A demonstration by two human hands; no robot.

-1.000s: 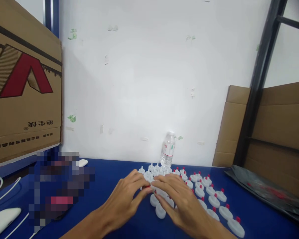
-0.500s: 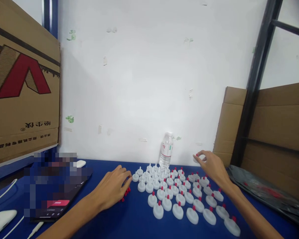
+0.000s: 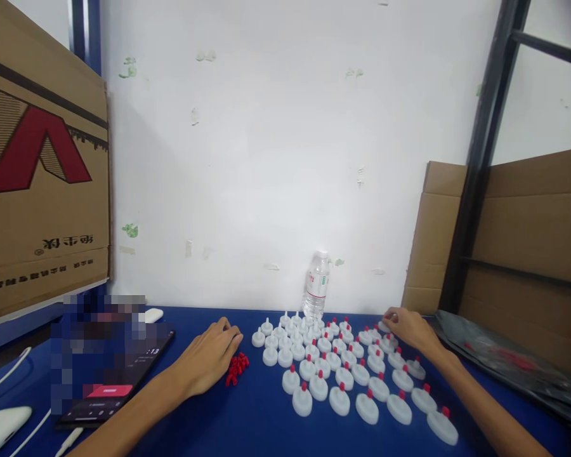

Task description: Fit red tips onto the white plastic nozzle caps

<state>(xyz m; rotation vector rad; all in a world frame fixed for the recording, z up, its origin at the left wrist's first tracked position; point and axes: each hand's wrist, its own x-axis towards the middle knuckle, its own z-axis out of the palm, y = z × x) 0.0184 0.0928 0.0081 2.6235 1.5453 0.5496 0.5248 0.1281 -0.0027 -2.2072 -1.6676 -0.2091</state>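
Observation:
My right hand (image 3: 406,327) is at the far right end of the rows, its fingers pinched on a white nozzle cap (image 3: 384,325) at table height; the fingers partly cover it. Beside a small heap of red tip caps (image 3: 238,365), my left hand (image 3: 212,358) rests low over the table with curled fingers. What those fingers hold, if anything, is hidden. White nozzle caps with red tips (image 3: 339,400) stand in rows at centre right. Several white nozzle caps without red tips (image 3: 270,355) are grouped at their left.
A water bottle (image 3: 316,285) stands against the wall behind the caps. On the left are a phone (image 3: 118,374), white cables and a cardboard box (image 3: 47,190). Dark plastic bags (image 3: 514,362) lie on the right, by cardboard and a black metal frame (image 3: 478,139).
My right hand has lowered the red-tipped nozzle cap from above the table to the back right of the rows. My left hand has shifted left, uncovering the heap of red tip caps.

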